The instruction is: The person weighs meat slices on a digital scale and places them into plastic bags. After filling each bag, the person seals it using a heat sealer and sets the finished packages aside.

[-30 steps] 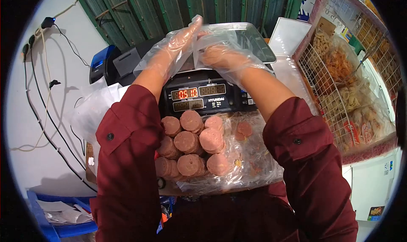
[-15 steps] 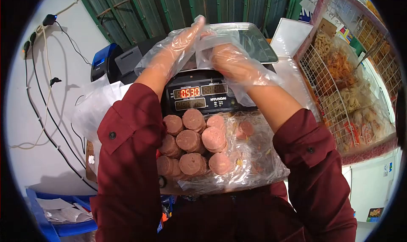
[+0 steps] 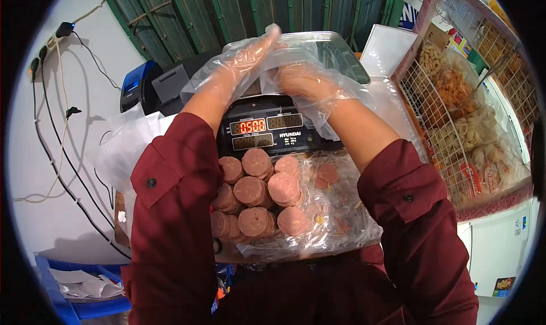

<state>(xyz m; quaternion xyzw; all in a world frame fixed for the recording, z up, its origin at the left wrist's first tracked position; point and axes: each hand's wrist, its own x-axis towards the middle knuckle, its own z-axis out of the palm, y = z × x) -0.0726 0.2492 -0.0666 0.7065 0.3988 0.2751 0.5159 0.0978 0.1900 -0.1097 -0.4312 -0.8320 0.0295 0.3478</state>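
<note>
Both my hands wear clear plastic gloves and are over the metal tray of the scale. My left hand is raised beside clear plastic, its fingers pressed together and pointing away. Close to its right, my right hand is curled at the clear plastic; its fingertips are hidden. The black scale display glows red and reads 0.508. Nearer to me, several stacks of round pink meat slices stand on a plastic sheet, with a few loose slices to their right.
On the right is a wire rack with bagged snacks. A black and blue device stands at the back left, near crumpled plastic bags. Cables hang on the left wall above a blue plastic container.
The reading has dropped from 0.530 to 0.508. My right hand and forearm have shifted slightly left, while my left hand has barely moved.
</note>
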